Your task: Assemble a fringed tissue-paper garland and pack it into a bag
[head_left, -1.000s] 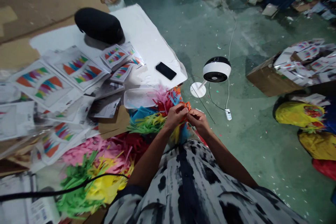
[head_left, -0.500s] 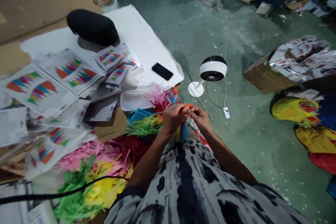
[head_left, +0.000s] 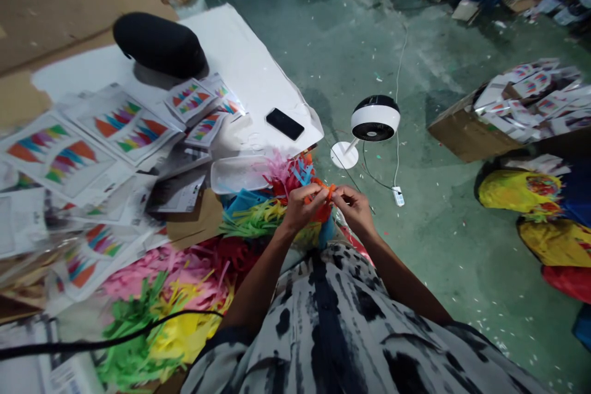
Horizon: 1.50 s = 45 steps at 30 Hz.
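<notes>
Both hands meet over my lap at the table's near corner. My left hand point(head_left: 302, 206) is closed, pinching a small piece of orange fringed paper point(head_left: 323, 189). My right hand point(head_left: 356, 208) is closed too and grips the same orange piece from the right side. Beneath and to the left of the hands lies a heap of cut tissue fringes point(head_left: 258, 217) in green, blue, red, pink and yellow. A clear plastic tray point(head_left: 235, 173) sits just beyond the heap.
Printed packets with coloured fringe pictures point(head_left: 115, 129) cover the table. A black phone point(head_left: 285, 124) and a black cushion-like object point(head_left: 159, 44) lie on a white sheet. A small fan point(head_left: 375, 119) stands on the green floor. A cardboard box of packets point(head_left: 503, 117) is at right.
The hands have stayed together over the orange paper, with the fingers shifting slightly. The view has drifted a little.
</notes>
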Available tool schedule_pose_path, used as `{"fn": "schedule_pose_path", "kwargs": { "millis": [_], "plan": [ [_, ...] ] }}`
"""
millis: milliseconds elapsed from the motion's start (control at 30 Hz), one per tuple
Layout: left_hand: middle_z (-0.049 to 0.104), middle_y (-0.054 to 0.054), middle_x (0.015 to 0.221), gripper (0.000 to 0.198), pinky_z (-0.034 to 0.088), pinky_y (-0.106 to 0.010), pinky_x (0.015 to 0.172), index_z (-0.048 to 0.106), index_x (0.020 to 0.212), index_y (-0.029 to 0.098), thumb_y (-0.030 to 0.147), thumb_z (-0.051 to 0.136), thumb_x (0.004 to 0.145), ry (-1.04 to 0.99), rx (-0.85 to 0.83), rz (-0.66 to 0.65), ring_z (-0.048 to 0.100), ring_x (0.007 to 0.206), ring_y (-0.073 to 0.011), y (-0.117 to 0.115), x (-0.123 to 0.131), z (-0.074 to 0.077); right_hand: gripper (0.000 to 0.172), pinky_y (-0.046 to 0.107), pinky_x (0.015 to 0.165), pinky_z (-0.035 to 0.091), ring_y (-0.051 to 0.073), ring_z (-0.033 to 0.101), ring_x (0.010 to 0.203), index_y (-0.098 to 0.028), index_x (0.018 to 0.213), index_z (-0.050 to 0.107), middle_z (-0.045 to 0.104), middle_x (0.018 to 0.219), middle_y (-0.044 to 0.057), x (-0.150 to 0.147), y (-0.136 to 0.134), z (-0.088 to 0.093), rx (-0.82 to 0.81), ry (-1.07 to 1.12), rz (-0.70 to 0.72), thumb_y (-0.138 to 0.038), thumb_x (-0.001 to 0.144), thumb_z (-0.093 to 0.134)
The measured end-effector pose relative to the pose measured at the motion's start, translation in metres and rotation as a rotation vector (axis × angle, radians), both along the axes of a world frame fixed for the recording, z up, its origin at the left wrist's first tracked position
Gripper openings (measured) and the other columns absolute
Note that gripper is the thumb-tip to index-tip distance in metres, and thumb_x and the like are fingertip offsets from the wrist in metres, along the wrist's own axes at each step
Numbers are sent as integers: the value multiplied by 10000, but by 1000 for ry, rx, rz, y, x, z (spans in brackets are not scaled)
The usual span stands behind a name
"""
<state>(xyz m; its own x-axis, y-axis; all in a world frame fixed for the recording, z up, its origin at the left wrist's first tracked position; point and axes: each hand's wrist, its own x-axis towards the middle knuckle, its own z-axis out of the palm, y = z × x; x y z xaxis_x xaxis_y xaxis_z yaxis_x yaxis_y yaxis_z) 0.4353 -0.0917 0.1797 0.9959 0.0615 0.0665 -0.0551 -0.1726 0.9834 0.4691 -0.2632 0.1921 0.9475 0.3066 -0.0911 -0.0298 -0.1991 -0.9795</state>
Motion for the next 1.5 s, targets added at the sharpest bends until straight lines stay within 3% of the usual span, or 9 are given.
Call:
{"fn": "schedule_pose_path", "kwargs": {
  "millis": [67,233,367,533,767,1000,1267,1367,1500],
  "plan": [
    [699,-22,724,377,516,-293,727,706,740,190,511,684,936,60,-105,-2,650,707,-168,-1,3,1,329,278,627,428,155,540,708,-220,715,620,614,806,17,-2,0,2,10,0,0,-463,930,677],
    [744,-41,854,314,550,-282,712,746,935,182,488,776,871,111,-354,-3,699,756,-172,-2,6,-7,304,271,608,413,150,546,708,-215,726,619,632,840,24,-5,0,2,2,-6,0,-428,934,675],
    [748,-51,887,327,553,-273,712,755,946,167,486,764,880,75,-297,11,695,763,-166,-4,5,-12,286,260,610,400,130,524,685,-207,725,616,616,813,6,-5,0,0,-15,-28,-7,-398,931,671],
    [692,-29,869,267,525,-242,727,686,903,178,429,637,981,-9,-100,34,656,763,-135,-10,3,-5,291,262,634,409,129,523,691,-205,727,617,619,811,3,-6,1,-4,-53,-49,-8,-410,929,659],
    [629,3,779,248,499,-258,663,557,980,217,421,451,1071,71,-78,205,600,638,-128,-16,5,-1,346,230,522,369,90,442,578,-238,948,626,609,827,-23,-6,1,-2,88,187,-88,-567,894,717],
    [690,-31,953,253,479,-275,812,605,1040,214,346,393,1084,-44,296,38,638,838,-153,-13,4,4,357,237,504,367,102,467,593,-226,922,704,637,841,0,-3,-1,-3,50,185,-30,-569,848,770],
    [716,-48,1040,304,491,-278,891,638,1065,220,365,372,1098,-109,274,-63,673,972,-168,-11,1,4,321,241,468,278,80,379,503,-230,951,716,601,748,-31,-6,-6,-11,0,124,-33,-533,861,772],
    [710,-59,1033,316,490,-294,917,635,1053,216,378,367,1099,-118,222,-107,670,995,-177,-14,-4,5,294,247,504,323,84,434,560,-218,903,738,653,895,5,-6,-9,-10,-29,-1,-34,-511,887,750],
    [667,-45,1022,275,495,-266,711,582,1096,211,470,595,1004,16,-3,-74,623,767,-142,-26,-14,-5,258,257,595,420,130,553,708,-223,882,732,672,981,37,-6,-15,-5,-46,-64,-26,-480,910,728]
  ]
}}
